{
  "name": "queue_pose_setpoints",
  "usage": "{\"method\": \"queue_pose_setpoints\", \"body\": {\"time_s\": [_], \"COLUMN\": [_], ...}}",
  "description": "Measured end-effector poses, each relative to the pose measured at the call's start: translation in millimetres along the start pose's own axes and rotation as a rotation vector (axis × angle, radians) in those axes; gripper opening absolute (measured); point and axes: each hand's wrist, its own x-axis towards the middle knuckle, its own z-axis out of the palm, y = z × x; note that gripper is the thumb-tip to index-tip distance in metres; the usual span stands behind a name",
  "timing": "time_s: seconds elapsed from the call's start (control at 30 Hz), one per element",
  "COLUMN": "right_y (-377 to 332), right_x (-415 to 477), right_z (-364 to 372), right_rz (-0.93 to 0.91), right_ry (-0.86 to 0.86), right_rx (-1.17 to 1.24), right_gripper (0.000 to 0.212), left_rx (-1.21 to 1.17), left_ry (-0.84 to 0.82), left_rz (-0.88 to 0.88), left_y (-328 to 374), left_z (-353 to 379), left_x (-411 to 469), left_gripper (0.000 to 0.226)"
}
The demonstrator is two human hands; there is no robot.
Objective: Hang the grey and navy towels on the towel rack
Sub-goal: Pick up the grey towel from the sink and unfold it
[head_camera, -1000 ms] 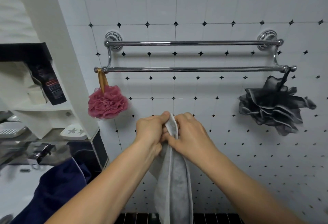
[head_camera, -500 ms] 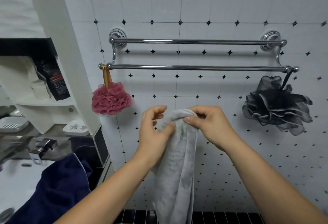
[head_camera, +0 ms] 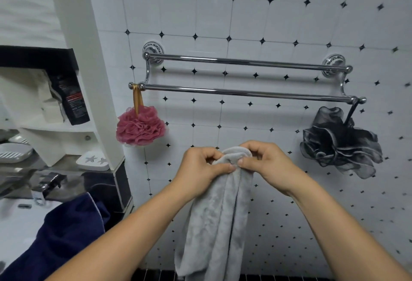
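Grip: left hand [head_camera: 200,167] and right hand [head_camera: 267,165] both pinch the bunched top of the grey towel [head_camera: 214,225], which hangs from them below the towel rack [head_camera: 245,92]. Neither bar carries a towel; the navy towel [head_camera: 62,236] lies heaped at lower left. Both towels are yet to be hung.
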Motion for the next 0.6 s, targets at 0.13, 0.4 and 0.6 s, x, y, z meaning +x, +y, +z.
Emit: {"method": "queue_pose_setpoints", "body": {"time_s": [0.13, 0.4, 0.6], "right_y": [-6, -19, -20], "right_x": [0, 5, 0], "right_z": [-1, 6, -21], "right_rz": [-0.006, -0.053, -0.065], "right_ry": [0.052, 0.221, 0.245], "right_rx": [-0.199, -0.091, -0.042], "right_gripper": [0.012, 0.014, 0.02], "left_rx": [0.184, 0.446, 0.762], "left_ry": [0.027, -0.118, -0.434], "left_rz": [0.049, 0.187, -0.154], "left_y": [2, -45, -125], "left_z": [-3, -10, -45], "left_x": [4, -40, -103], "left_gripper": [0.018, 0.024, 0.056]}}
